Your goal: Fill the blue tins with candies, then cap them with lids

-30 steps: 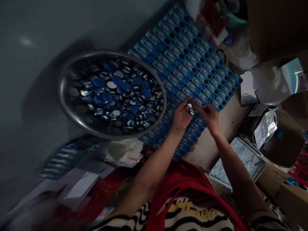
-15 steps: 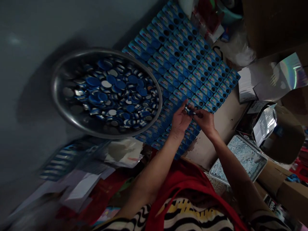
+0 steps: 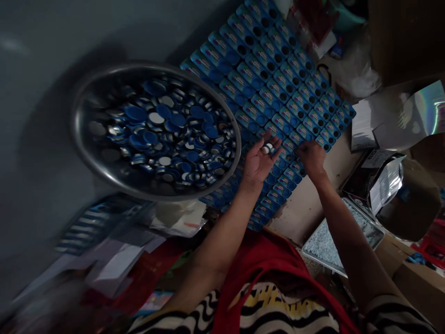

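My left hand (image 3: 259, 160) is palm up, its fingers spread and slightly curled, with a few small round white-and-blue discs (image 3: 267, 148) resting on them. My right hand (image 3: 312, 158) is closed in a pinch, fingertips down at the edge of the rows of blue cards; what they pinch is hidden. Beneath both hands lie many blue printed cards (image 3: 259, 105) in tight rows, some with a dark round hollow and others with a blue round one. Left of my hands, a large steel bowl (image 3: 238, 144) holds a heap of similar blue, white and silvery discs (image 3: 177, 121).
A metal tray (image 3: 321, 260) of small pale pieces is by my right forearm. Beyond it are a clear plastic bin (image 3: 410, 195) and cardboard boxes (image 3: 413, 283). Papers (image 3: 118, 266) and a striped blue stack (image 3: 92, 227) lie at lower left; a grey wall (image 3: 52, 55) borders the left.
My right hand has parted from my left and moved right onto the cards. My left hand's fingers have opened, showing the discs. The view has shifted slightly.
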Demonstrator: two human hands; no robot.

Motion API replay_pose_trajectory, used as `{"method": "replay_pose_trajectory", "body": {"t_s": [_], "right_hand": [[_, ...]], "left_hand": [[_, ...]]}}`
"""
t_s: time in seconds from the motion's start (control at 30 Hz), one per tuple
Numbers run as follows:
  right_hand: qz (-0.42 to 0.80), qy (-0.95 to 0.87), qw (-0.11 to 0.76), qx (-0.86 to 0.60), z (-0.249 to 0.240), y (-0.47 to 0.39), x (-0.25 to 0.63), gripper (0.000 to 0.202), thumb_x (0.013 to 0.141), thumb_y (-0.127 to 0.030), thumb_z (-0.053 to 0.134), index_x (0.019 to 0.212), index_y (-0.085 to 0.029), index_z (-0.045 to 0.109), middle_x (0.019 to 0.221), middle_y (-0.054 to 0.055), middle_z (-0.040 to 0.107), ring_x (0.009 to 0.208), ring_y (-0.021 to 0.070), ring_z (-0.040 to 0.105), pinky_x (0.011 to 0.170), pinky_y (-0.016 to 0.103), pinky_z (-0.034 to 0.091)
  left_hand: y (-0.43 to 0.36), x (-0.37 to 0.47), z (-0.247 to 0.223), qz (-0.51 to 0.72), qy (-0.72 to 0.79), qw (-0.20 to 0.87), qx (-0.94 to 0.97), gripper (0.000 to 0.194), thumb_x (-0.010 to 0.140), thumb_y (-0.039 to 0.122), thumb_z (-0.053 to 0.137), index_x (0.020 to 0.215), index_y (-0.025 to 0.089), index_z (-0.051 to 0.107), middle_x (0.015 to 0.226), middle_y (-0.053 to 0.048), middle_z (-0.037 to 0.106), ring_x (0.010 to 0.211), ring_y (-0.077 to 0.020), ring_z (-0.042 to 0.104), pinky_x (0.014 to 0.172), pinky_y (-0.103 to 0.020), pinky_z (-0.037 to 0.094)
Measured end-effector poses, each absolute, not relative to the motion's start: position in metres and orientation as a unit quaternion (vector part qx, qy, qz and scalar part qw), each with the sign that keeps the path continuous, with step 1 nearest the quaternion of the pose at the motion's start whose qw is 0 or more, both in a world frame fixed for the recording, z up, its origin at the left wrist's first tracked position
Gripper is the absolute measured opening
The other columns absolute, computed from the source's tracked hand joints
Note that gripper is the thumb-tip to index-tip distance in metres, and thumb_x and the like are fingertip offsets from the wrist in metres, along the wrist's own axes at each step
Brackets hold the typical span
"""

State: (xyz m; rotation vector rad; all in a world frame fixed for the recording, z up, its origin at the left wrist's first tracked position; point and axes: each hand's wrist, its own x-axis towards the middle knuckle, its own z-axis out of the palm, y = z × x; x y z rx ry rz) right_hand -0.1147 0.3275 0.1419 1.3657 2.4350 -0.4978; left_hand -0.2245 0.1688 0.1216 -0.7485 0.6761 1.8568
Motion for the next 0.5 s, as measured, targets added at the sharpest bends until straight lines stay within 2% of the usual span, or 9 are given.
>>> {"method": "replay_pose_trajectory", "body": {"t_s": [0.17, 0.27, 0.4, 0.5], "right_hand": [[-0.125, 0.852, 0.219, 0.458, 0.135, 0.348, -0.136, 0.015, 0.081, -0.025, 0.084, 0.095, -0.024, 0.078, 0.102, 0.011, 0.082, 0.104, 0.0359, 0.076, 0.088, 0.044, 0.059], [-0.122, 0.862, 0.217, 0.442, 0.134, 0.356, -0.137, 0.018, 0.081, -0.028, 0.087, 0.096, -0.025, 0.077, 0.097, 0.009, 0.081, 0.101, 0.0344, 0.076, 0.087, 0.042, 0.057], [-0.170, 0.880, 0.163, 0.413, 0.150, 0.332, -0.123, 0.014, 0.092, -0.023, 0.075, 0.106, -0.025, 0.078, 0.109, 0.009, 0.081, 0.105, 0.0317, 0.075, 0.090, 0.040, 0.056], [-0.248, 0.904, 0.070, 0.342, 0.154, 0.297, -0.107, 0.019, 0.102, -0.025, 0.063, 0.113, -0.025, 0.079, 0.120, 0.010, 0.079, 0.112, 0.0279, 0.073, 0.099, 0.039, 0.055]], "left_hand": [[0.173, -0.219, 0.113, 0.762, 0.262, 0.510, -0.301, 0.031, 0.109, 0.024, 0.054, 0.131, 0.022, 0.076, 0.114, -0.008, 0.085, 0.146, -0.0253, 0.069, 0.126, -0.044, 0.054], [0.172, -0.217, 0.114, 0.760, 0.259, 0.514, -0.302, 0.033, 0.109, 0.024, 0.055, 0.135, 0.022, 0.075, 0.116, -0.008, 0.085, 0.144, -0.0248, 0.071, 0.124, -0.043, 0.055], [0.169, -0.213, 0.121, 0.743, 0.272, 0.523, -0.317, 0.033, 0.108, 0.021, 0.058, 0.135, 0.021, 0.075, 0.109, -0.008, 0.086, 0.135, -0.0243, 0.076, 0.119, -0.041, 0.058], [0.164, -0.206, 0.120, 0.733, 0.277, 0.532, -0.321, 0.030, 0.108, 0.015, 0.056, 0.128, 0.020, 0.078, 0.100, -0.005, 0.084, 0.113, -0.0201, 0.082, 0.106, -0.034, 0.063]]}}
